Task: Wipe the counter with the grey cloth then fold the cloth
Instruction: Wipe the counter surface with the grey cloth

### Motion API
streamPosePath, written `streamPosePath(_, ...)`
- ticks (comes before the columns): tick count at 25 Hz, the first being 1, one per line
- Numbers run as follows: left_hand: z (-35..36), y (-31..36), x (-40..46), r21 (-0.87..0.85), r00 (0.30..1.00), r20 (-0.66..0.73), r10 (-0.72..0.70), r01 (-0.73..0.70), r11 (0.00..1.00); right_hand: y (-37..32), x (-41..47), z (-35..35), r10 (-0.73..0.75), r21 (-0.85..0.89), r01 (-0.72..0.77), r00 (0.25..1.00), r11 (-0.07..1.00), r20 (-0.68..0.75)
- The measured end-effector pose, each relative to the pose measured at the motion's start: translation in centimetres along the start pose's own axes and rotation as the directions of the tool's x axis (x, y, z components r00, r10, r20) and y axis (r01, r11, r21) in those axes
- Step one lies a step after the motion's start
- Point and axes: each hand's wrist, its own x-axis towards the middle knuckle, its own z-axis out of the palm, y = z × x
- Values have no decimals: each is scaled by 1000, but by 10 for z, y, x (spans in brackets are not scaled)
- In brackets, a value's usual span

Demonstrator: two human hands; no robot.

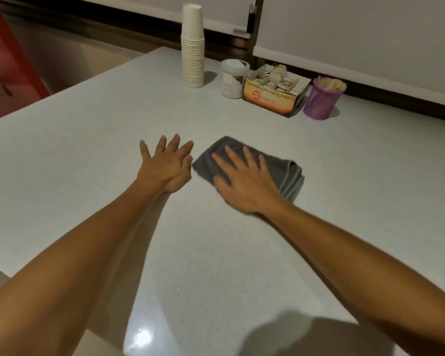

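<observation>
A grey cloth [288,173], folded into a thick pad, lies on the pale speckled counter [88,155] near its middle. My right hand [244,181] lies flat on top of the cloth, fingers spread, palm pressing down. My left hand [165,163] rests on the bare counter just left of the cloth, fingers apart, holding nothing. Its fingertips are close to the cloth's left edge but apart from it.
At the back of the counter stand a tall stack of white paper cups [192,47], a white jar [233,78], an open box of sachets [275,91] and a purple mesh holder with wooden sticks [323,98]. The counter's left edge drops off near a red object [8,60].
</observation>
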Motion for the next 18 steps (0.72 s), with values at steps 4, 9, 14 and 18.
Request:
streamPosePath(4, -3, 4, -1, -8, 1000, 17, -2, 2, 1000, 8, 109, -13, 170, 7, -171, 985, 985, 36)
streamPosePath(9, -7, 7, -3, -29, 1000, 6, 3, -2, 1000, 8, 142, -14, 207, -35, -206, 977, 978, 47)
streamPosePath(14, -14, 12, -13, -113, 997, -72, -32, 23, 993, -5, 89, -9, 67, -51, -64, 997, 997, 45)
streamPosePath(18, -18, 14, -27, -137, 1000, -25, -17, 14, 990, -22, 10, -3, -34, -40, 35, 999, 999, 40)
